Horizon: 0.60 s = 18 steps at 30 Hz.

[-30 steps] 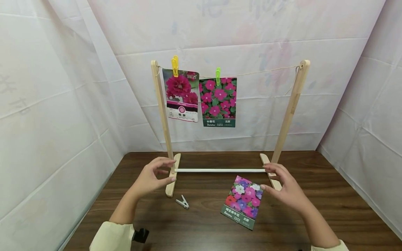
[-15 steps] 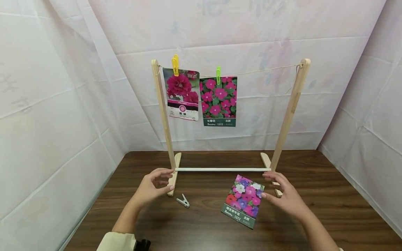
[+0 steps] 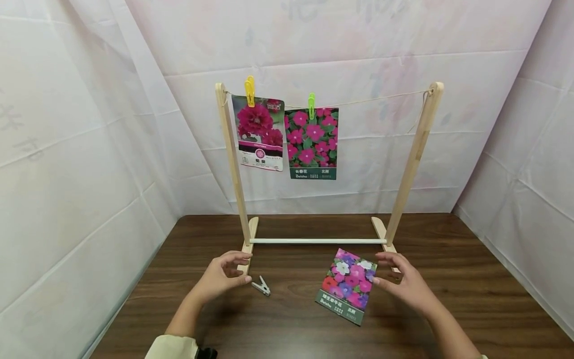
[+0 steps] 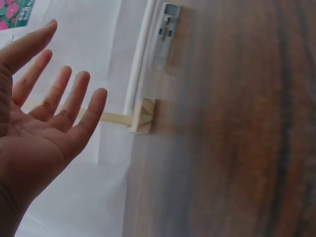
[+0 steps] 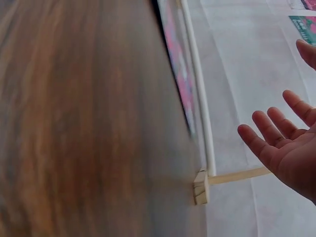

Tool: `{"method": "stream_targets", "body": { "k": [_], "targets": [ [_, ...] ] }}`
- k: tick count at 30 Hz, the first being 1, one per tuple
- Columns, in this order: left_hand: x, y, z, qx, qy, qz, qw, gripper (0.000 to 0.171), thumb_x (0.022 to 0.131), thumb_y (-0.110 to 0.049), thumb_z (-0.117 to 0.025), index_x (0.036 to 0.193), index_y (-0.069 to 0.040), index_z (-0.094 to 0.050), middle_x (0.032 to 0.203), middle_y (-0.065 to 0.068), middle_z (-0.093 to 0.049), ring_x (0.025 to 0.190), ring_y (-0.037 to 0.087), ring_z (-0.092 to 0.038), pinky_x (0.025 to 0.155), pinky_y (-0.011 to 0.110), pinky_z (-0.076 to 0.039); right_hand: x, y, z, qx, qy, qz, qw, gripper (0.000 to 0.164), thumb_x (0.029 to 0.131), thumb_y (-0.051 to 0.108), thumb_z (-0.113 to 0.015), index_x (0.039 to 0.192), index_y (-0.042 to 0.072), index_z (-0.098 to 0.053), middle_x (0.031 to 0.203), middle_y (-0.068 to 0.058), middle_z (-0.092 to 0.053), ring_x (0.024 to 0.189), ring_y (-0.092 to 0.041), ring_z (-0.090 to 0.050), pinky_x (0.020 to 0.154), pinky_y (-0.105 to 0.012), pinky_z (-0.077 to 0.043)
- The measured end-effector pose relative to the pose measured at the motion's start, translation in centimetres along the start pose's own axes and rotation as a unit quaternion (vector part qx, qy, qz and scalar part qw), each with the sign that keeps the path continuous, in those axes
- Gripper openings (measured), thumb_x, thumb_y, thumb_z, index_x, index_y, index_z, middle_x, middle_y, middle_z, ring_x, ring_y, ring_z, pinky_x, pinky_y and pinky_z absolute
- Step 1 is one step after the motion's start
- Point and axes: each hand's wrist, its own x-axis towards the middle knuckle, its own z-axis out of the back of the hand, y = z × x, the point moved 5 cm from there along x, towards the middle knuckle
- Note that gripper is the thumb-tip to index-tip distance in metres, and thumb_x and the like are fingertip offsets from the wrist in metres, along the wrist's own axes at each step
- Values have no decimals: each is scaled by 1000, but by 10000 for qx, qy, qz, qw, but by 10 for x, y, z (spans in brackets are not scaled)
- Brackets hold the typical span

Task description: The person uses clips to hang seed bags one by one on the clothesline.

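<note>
My left hand [image 3: 219,274] is held with loosely bent fingers and holds nothing. Its thumb is just left of a light grey clothespin [image 3: 262,286] lying on the table, also seen in the left wrist view as a clothespin [image 4: 165,39]. On the other side, my right hand [image 3: 408,280] hovers with parted, relaxed fingers. Thumb and fingertips come right up to the right edge of a flower seed packet [image 3: 346,288], which lies tilted on the table. The right wrist view shows that packet [image 5: 177,64] edge-on and the palm with nothing in it.
Behind the hands stands a wooden rack with a left post [image 3: 235,169], a right post [image 3: 412,164] and a white crossbar [image 3: 314,241]. From its string hang two flower packets, one [image 3: 257,132] under a yellow clip [image 3: 249,92], another [image 3: 309,144] under a green clip [image 3: 311,105].
Both hands have drawn back toward the person, away from the rack's feet; the left has come down beside the clothespin. Packet and clothespin lie where they were.
</note>
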Motion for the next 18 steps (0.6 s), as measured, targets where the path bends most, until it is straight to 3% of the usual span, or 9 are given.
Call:
{"method": "stream_targets", "body": {
  "k": [3,7,11,14,18],
  "targets": [
    [-1,6,-5,-33,350,124,9993,49,80,-8,-80,124,3,-61,126,26,-57,114,49,-53,87,49,-53,1,-7,-5,5,352,-174,9992,54,84,16,-78,129,0,-52,128,-19,-53,115,-41,-53,92,-57,-46],
    [-1,13,-11,-75,728,231,9971,52,82,-7,-79,126,8,-57,126,31,-54,114,52,-52,86,49,-54,1,-17,-13,6,943,-238,9953,62,83,19,-80,131,-4,-48,126,-25,-50,113,-44,-53,89,-55,-49],
    [1,19,-15,-203,831,248,9960,52,81,-3,-79,125,12,-56,122,34,-56,112,51,-53,87,49,-53,2,-21,-22,-382,1624,-104,9859,67,83,28,-79,133,-4,-48,128,-24,-50,116,-41,-50,90,-51,-47],
    [1,21,-16,-272,861,258,9956,51,82,-2,-78,124,14,-55,118,34,-59,109,50,-56,86,44,-55,1,-20,-28,-778,2184,77,9727,65,85,36,-76,131,-4,-53,134,-26,-47,123,-46,-44,97,-59,-40],
    [1,22,-17,-339,899,305,9949,50,82,-1,-77,124,14,-55,114,34,-60,106,49,-58,85,39,-55,-1,-19,-30,-1097,2554,194,9604,55,88,38,-72,123,-3,-62,139,-28,-45,128,-52,-39,99,-65,-35]
  ]
}}
